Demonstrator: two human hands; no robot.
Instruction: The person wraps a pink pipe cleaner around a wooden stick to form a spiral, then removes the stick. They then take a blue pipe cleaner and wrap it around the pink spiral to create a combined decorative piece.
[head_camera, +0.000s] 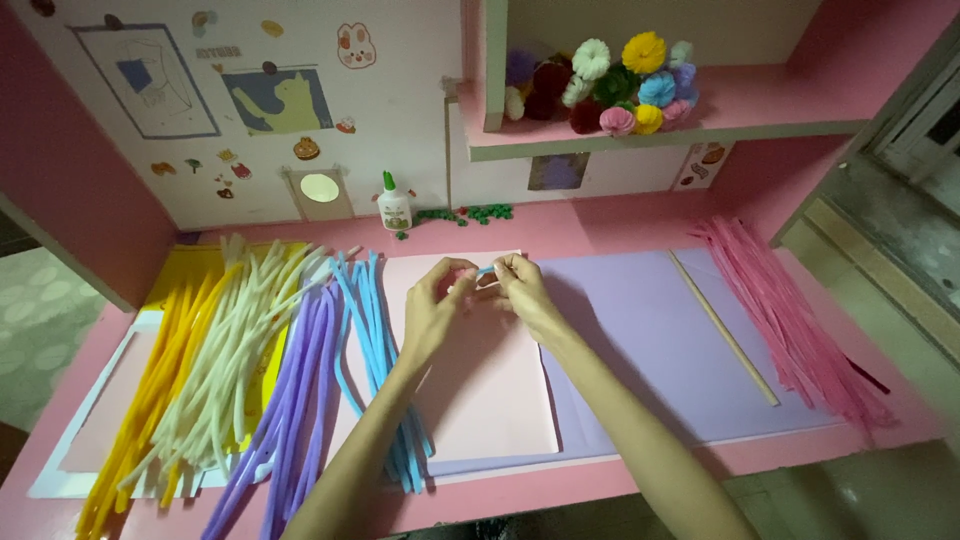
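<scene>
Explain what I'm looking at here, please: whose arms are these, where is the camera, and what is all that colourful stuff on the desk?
There is no machine here, just a person working with two bare hands. The single picture comes from a camera worn on the person's head, looking down at a pink desk.

The left hand and right hand meet over a pale pink sheet of paper. Together they pinch a small piece of blue fuzzy wire.

To the left lie bundles of fuzzy craft wires: yellow, cream, purple and blue. To the right are a purple sheet, a thin wooden stick and a pink bundle.

At the back stands a glue bottle, and finished fluffy flowers sit on a shelf above.
</scene>
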